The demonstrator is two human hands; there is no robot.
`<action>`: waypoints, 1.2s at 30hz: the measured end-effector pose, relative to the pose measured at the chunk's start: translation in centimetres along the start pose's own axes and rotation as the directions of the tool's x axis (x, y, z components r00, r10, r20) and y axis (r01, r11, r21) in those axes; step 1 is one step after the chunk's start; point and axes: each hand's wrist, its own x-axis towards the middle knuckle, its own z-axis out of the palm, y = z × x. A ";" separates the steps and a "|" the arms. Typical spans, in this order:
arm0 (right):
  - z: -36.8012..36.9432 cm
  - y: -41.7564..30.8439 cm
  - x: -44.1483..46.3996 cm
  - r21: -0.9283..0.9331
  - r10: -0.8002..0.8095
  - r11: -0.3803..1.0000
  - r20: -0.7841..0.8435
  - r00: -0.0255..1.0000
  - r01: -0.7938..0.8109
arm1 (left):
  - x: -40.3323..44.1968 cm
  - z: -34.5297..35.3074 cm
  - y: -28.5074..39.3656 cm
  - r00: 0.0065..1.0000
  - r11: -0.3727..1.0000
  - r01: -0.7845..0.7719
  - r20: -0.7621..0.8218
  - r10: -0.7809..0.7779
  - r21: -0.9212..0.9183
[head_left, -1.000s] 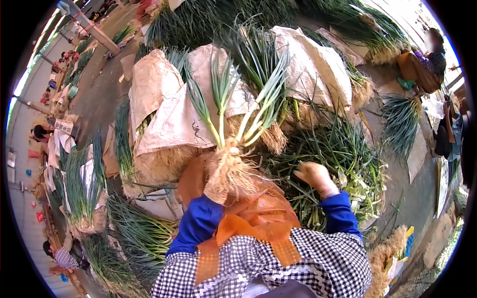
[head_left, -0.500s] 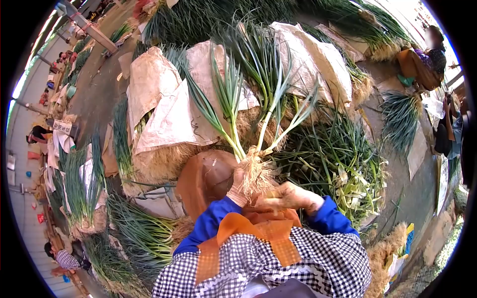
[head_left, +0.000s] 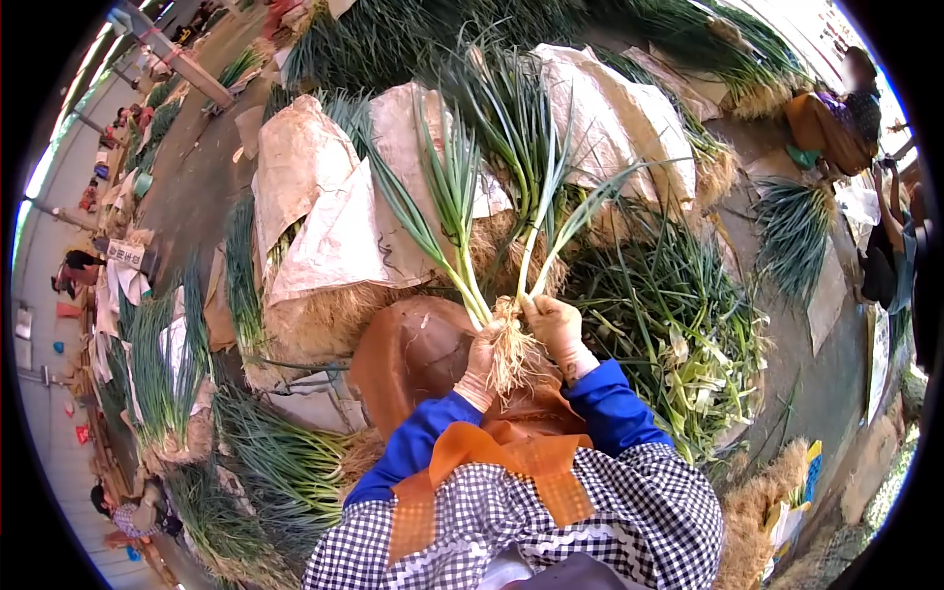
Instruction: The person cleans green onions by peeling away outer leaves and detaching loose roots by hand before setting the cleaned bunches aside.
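Observation:
A few green onions stand fanned out above my lap, leaves upward, their pale roots hanging between my hands. My left hand is closed round the base of the bunch on its left side. On the other side, my right hand pinches the stalks just above the roots. An orange-brown apron covers my knees below. Beside my right arm lies a heap of loose leaves and peelings.
White sacks cover onion bundles in front of me. More onions lie at my left. Another bundle is on the floor at the right. A person sits at the upper right; others are along the left wall.
My right hand has come in from the leaf heap and taken hold of the stalks. My left hand and the bunch have moved right, and the rightmost onion leans farther out.

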 end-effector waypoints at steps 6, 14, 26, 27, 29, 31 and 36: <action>-6.7 -1.2 -4.0 0.353 -0.126 0.911 0.731 0.670 -0.214 | 0.4 -0.3 0.5 0.997 1.000 0.026 0.070 -0.026 0.011; -2.7 1.5 1.0 0.757 0.042 0.293 0.600 0.799 -0.584 | -0.4 2.9 -0.6 1.000 0.997 0.015 -0.014 -0.016 -0.078; -3.1 0.7 -0.2 0.401 -0.542 0.810 0.234 0.807 0.428 | -0.3 1.8 0.3 0.999 0.986 0.041 -0.019 -0.045 -0.159; -4.1 1.2 -1.6 0.353 -0.490 0.870 0.538 0.686 0.345 | -0.7 2.5 0.3 0.999 0.989 0.053 -0.003 -0.054 -0.137; -6.7 2.5 -2.8 0.314 -0.368 0.930 0.825 0.430 0.193 | -0.6 2.1 1.0 0.999 0.999 0.041 -0.004 -0.041 -0.028; -9.6 0.2 0.2 -0.240 0.213 0.958 0.962 0.171 0.158 | -0.5 1.5 1.1 0.993 0.992 0.114 0.027 -0.112 -0.062; -0.6 3.0 -0.9 0.761 0.113 0.111 0.630 0.769 -0.639 | -1.2 0.3 -0.2 0.965 0.967 0.220 -0.177 -0.196 0.127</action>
